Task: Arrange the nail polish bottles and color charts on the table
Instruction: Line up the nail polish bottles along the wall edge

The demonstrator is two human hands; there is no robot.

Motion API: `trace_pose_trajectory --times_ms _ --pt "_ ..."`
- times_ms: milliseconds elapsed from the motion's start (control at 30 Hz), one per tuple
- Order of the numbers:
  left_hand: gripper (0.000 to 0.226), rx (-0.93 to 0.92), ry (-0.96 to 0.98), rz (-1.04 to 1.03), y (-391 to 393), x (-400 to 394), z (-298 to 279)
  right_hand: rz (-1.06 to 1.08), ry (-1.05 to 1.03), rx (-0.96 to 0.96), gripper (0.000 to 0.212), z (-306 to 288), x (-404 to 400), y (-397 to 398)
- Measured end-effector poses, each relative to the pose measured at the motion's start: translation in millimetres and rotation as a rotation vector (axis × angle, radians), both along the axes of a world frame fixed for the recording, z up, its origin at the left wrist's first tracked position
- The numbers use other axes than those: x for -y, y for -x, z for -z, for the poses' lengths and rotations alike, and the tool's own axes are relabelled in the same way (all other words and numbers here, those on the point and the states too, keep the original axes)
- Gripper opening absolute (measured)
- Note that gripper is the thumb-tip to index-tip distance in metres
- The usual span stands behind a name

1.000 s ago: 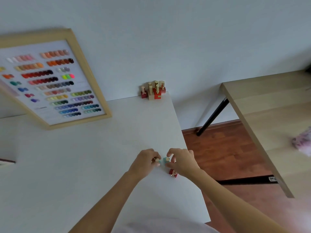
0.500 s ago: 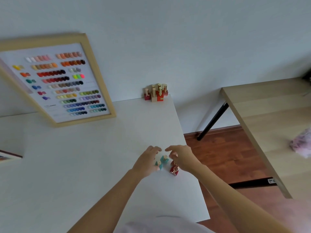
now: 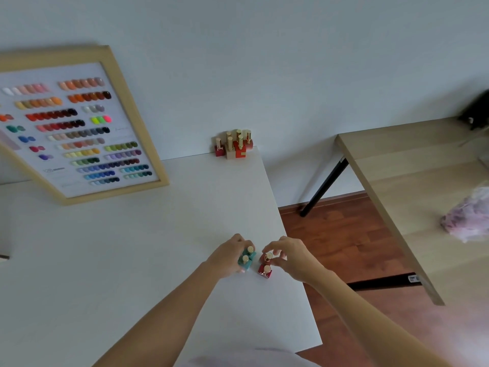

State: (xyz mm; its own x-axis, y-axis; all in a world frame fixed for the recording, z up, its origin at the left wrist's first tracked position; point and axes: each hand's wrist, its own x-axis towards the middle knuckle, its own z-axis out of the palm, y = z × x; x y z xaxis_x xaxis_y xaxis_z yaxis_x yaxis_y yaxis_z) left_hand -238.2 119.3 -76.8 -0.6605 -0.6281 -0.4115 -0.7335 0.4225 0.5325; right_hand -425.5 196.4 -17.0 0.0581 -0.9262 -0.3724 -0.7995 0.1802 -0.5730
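Standing on the white table (image 3: 132, 247) by the grey wall: two teal bottles (image 3: 247, 256) grasped by the left hand (image 3: 229, 256), two red bottles (image 3: 265, 264) pinched by the right hand (image 3: 291, 256).

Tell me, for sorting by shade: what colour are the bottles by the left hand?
Teal bottles, gold caps; head view.

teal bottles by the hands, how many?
2. Both teal bottles stand side by side on the white table, against the left hand: one nearer the wall, one nearer the person. The hand may hide more.
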Motion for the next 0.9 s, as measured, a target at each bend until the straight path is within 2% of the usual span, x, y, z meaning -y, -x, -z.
trace_pose_trajectory --times_ms 233,467,633,900 --pt "0.048 -0.088 -0.025 -0.038 1 3 10 -0.050 0.020 0.001 0.017 12 11 3" --pt "0.052 -0.196 -0.056 -0.185 -6 28 11 0.181 0.078 0.121 0.016 15 52 21" --pt "0.045 -0.296 0.012 -0.344 -15 79 -4 0.312 0.122 0.187 0.016 10 108 36" --pt "0.048 -0.296 0.172 -0.585 -19 181 -16 0.262 0.268 0.073 0.018 8 209 49"
